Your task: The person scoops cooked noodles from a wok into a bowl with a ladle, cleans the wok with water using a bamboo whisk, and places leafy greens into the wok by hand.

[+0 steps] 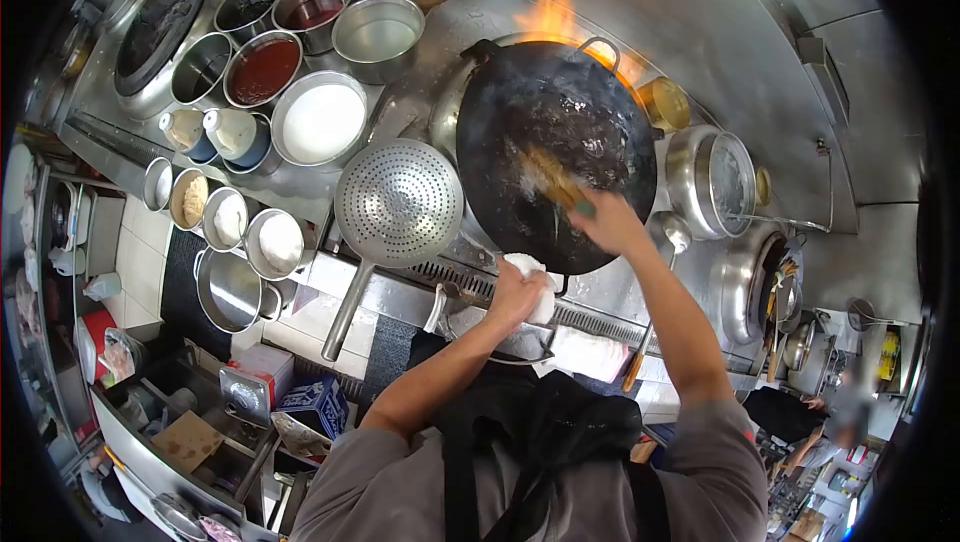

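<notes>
A large black wok sits over the burner, wet and shiny inside, with flames at its far rim. My right hand is closed around a bamboo wok brush, whose bristles touch the inside of the wok; water around them is blurred by motion. At the near edge of the wok, my left hand is closed on a folded white cloth. The cloth lies against the wok's near rim, by a loop handle. Whether the fingers also grip that handle is hidden.
A perforated strainer lies left of the wok, its handle pointing toward me. Pots of red sauce and white powder stand farther left. To the right are a ladle and a metal pot. Flames rise behind the wok.
</notes>
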A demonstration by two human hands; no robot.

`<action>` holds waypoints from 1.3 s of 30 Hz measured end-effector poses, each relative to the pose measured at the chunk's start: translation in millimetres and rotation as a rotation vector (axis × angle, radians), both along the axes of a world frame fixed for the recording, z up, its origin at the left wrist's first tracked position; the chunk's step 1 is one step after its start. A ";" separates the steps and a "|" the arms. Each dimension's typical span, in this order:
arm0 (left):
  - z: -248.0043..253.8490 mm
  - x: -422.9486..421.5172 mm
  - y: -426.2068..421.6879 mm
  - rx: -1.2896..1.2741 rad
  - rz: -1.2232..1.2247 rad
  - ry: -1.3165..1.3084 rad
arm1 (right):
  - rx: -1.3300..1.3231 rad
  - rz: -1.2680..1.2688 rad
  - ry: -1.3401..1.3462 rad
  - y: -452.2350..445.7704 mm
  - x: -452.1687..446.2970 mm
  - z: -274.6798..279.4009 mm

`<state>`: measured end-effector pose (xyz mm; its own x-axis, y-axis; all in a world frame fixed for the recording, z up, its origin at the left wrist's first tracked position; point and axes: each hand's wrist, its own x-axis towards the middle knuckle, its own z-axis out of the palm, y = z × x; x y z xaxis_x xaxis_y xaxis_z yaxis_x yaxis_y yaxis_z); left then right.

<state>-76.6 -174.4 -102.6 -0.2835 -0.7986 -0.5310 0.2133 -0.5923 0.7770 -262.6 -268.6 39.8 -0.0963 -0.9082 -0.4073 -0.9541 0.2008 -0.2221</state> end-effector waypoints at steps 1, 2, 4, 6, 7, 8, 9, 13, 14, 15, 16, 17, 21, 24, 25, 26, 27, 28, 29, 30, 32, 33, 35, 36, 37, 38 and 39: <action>9.3 3.9 -3.9 0.040 -0.049 0.038 | -0.003 -0.068 -0.008 -33.4 15.2 -8.0; 19.6 6.3 -6.0 0.005 -0.028 0.037 | -0.087 -0.131 0.007 -58.4 21.8 -25.2; 20.8 4.3 -8.0 -0.006 0.002 0.012 | -0.177 -0.193 0.014 -74.1 35.4 -41.4; 21.1 8.0 -3.5 -0.007 0.005 -0.011 | -0.155 -0.253 -0.034 -54.2 44.5 -39.4; 21.0 10.9 -6.8 0.018 -0.030 0.033 | -0.140 -0.197 -0.024 -36.6 41.8 -35.6; 21.1 12.2 -8.3 0.046 -0.068 0.078 | -0.123 -0.144 -0.012 -10.6 36.4 -31.2; 18.3 10.1 -6.9 0.047 -0.079 0.083 | -0.055 -0.095 0.013 16.7 30.1 -22.0; 8.1 7.8 -3.1 0.033 0.017 0.132 | 0.133 -0.066 0.469 94.8 -62.7 -27.5; 10.6 7.9 -3.5 0.060 0.024 0.153 | 0.070 -0.115 0.552 73.6 -76.4 -14.5; 18.5 10.9 -6.9 0.061 0.025 0.154 | 0.005 -0.149 0.514 41.8 -83.8 -14.8; 29.3 18.1 -12.7 0.116 -0.022 0.199 | -0.063 -0.181 0.472 6.3 -86.4 -18.0; 35.3 22.9 -16.4 0.170 -0.066 0.243 | -0.028 -0.221 0.414 -31.5 -85.7 -35.4; 9.6 27.5 -17.6 0.092 -0.221 0.203 | -0.210 -0.355 -0.069 -65.7 8.1 -78.2; 26.0 30.9 -21.4 0.189 -0.261 0.205 | -0.174 -0.321 -0.381 -37.3 47.7 -83.4; 31.2 32.8 -20.4 0.210 -0.177 0.299 | -0.078 -0.300 -0.411 -24.2 53.8 -58.1; 36.9 34.3 -20.0 0.228 -0.093 0.394 | 0.018 -0.278 -0.439 -11.2 60.4 -32.0; 44.6 37.7 -18.5 0.223 -0.095 0.394 | 0.174 -0.296 -0.490 3.5 58.4 -7.5; 52.5 43.3 -16.1 0.225 -0.054 0.397 | 0.104 -0.151 -0.470 25.4 40.0 -12.3; 55.9 48.5 -14.3 0.227 -0.013 0.399 | 0.034 -0.007 -0.449 45.1 16.2 -16.7; 52.3 52.5 -12.4 0.206 -0.013 0.455 | 0.136 0.022 -0.440 58.1 0.0 0.0; 52.0 53.0 -7.2 0.187 -0.007 0.454 | 0.383 -0.053 -0.428 69.4 -20.1 52.9; 52.2 52.3 -6.0 0.163 0.002 0.461 | 0.525 -0.154 -0.418 68.9 -23.8 72.4; 50.9 48.0 -6.3 0.153 -0.023 0.411 | 0.575 -0.159 -0.488 54.1 -16.6 86.4; 46.3 43.4 -5.5 0.114 -0.019 0.391 | 0.628 -0.178 -0.554 46.1 -11.5 88.6; 41.5 39.0 -4.2 0.076 -0.017 0.372 | 0.547 -0.213 -0.706 37.4 -2.2 67.4; 39.1 35.4 -3.0 0.073 -0.020 0.305 | 0.461 -0.247 -0.855 25.2 12.8 35.9; 41.0 33.2 -1.4 0.060 -0.023 0.304 | 0.447 -0.469 -1.192 7.1 35.5 17.4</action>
